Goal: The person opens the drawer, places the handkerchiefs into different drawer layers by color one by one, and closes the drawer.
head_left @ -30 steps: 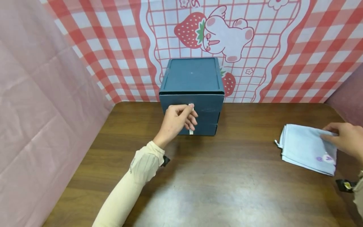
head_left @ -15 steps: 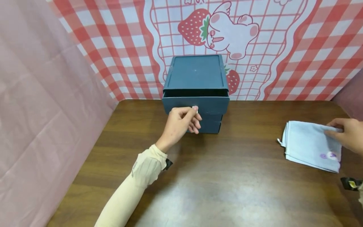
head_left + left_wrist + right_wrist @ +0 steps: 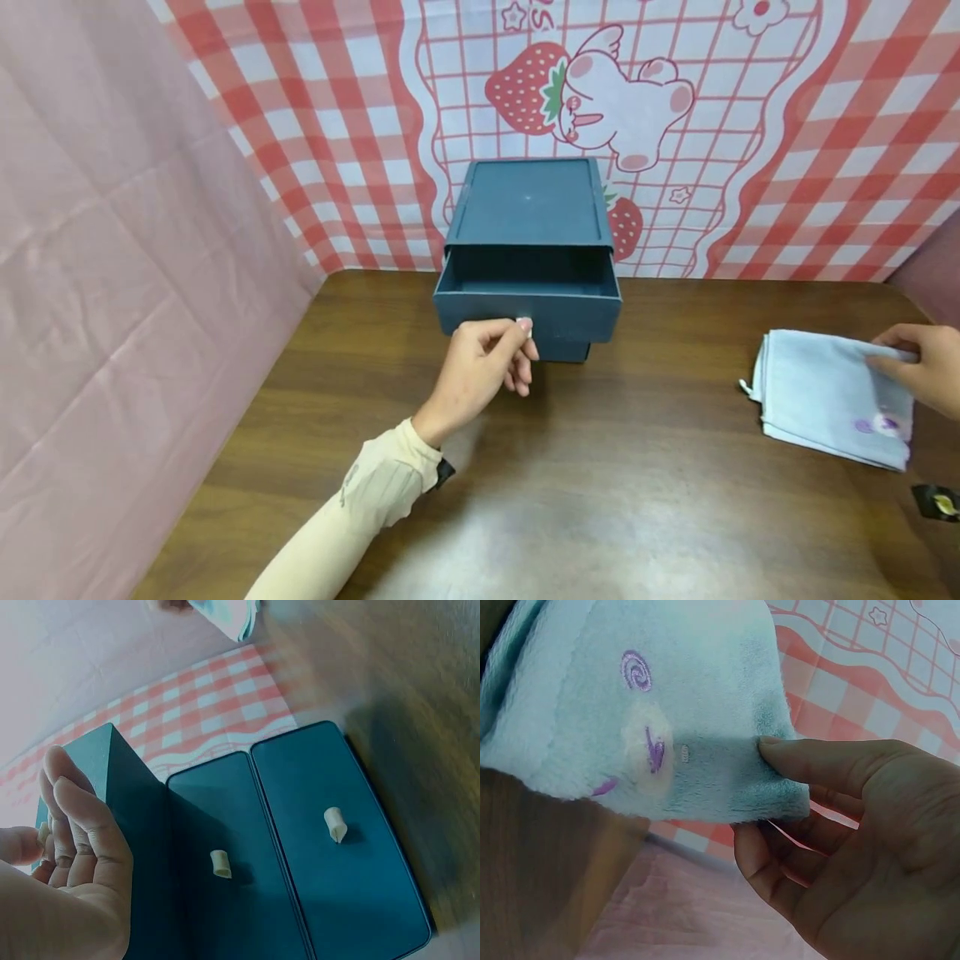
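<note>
A dark blue drawer cabinet (image 3: 532, 200) stands at the back of the table, its top drawer (image 3: 555, 312) pulled well out; the part of the inside that shows holds nothing. My left hand (image 3: 483, 362) pinches the small pale pull tab on that drawer's front between thumb and finger. In the left wrist view two lower drawer fronts (image 3: 330, 772) lie flush, each with a pale tab (image 3: 335, 823). On the right, my right hand (image 3: 926, 367) pinches the edge of a folded light blue towel (image 3: 832, 392). Purple and white embroidery (image 3: 656, 750) marks the towel in the right wrist view.
The wooden table (image 3: 600, 500) runs beneath everything. A red-and-white checked cloth (image 3: 337, 150) with strawberry pictures hangs directly behind the cabinet. Pink fabric (image 3: 135, 292) hangs along the left side.
The top drawer has gone from nearly closed to well out, my left hand moving toward me with its tab. My right hand keeps hold of the towel. The head view has shifted slightly.
</note>
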The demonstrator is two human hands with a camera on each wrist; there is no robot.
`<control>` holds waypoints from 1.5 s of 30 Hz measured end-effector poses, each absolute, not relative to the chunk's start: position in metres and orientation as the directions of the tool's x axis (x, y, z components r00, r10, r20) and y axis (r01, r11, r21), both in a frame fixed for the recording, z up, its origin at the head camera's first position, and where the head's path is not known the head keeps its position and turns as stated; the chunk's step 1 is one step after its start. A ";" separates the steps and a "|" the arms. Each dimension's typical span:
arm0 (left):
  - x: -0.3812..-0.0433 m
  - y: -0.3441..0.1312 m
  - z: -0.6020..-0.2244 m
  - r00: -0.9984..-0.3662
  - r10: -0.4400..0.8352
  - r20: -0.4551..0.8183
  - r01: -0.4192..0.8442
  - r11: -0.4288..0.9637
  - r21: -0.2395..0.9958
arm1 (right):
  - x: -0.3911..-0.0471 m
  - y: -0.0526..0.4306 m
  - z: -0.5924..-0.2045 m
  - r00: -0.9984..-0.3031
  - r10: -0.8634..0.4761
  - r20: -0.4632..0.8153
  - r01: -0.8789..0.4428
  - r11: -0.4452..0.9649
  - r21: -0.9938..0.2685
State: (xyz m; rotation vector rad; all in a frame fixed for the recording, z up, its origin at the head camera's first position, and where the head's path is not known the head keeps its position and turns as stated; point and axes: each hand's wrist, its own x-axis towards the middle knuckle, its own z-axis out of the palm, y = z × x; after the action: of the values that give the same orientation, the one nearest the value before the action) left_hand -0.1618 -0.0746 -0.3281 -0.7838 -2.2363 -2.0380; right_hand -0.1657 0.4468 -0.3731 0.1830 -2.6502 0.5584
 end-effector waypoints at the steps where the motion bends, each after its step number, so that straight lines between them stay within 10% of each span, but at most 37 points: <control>1: -0.159 -0.074 -0.327 -0.876 0.348 0.334 0.364 0.023 0.931 | -0.165 0.447 -0.372 -0.899 -0.042 0.436 -0.215 0.909 -0.356; 45: -0.083 -0.081 -0.344 -0.846 0.403 0.349 0.412 0.079 0.908 | -0.147 0.414 -0.328 -0.859 -0.139 0.492 -0.280 0.933 -0.225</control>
State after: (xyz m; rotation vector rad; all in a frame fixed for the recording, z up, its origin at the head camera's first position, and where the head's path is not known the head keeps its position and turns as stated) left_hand -0.0833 -0.0806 -0.3437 -0.8697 -2.3019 -1.9410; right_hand -0.1472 0.4138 -0.3280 0.3011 -2.6070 0.3992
